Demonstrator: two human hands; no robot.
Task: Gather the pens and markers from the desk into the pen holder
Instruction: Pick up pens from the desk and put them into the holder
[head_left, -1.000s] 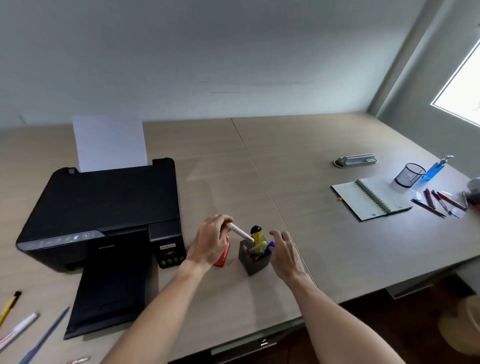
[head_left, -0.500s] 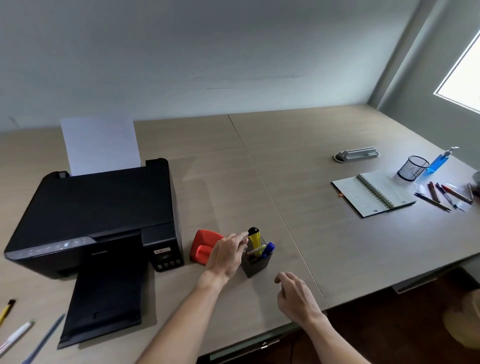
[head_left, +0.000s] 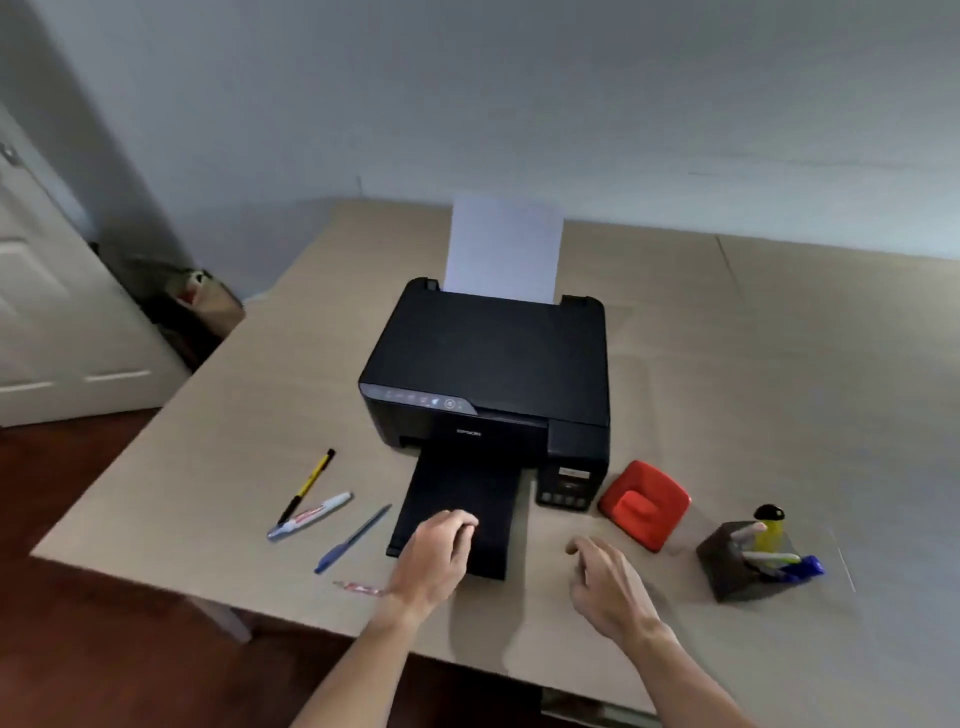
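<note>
**Reaching for the loose pens left of the printer**

While my left hand (head_left: 439, 553) hovers over the printer's output tray (head_left: 457, 512), its fingers curl loosely inward and pinch nothing. My right hand (head_left: 605, 582) hangs just above the counter (head_left: 779, 364) at about five o'clock from the printer (head_left: 488, 364), fingers half spread, also empty.

At nine o'clock from my left hand lies a blue pen (head_left: 353, 538), and beyond it, toward ten o'clock, a white marker (head_left: 311, 514) crossed by a yellow-and-black pen (head_left: 306, 486). A small red-and-white item (head_left: 358, 588) lies near the counter's front edge by my left wrist; I cannot tell what it is. The pen holder (head_left: 743, 564) stands at three o'clock from my right hand, past the red hole punch (head_left: 644, 501), already holding a yellow marker (head_left: 769, 525) and several others.

I judge this the pick-up step for the left group. Next, I should carry my left hand toward nine o'clock, close on the blue pen, the nearest, then cross to the holder, which stands well apart.
</note>
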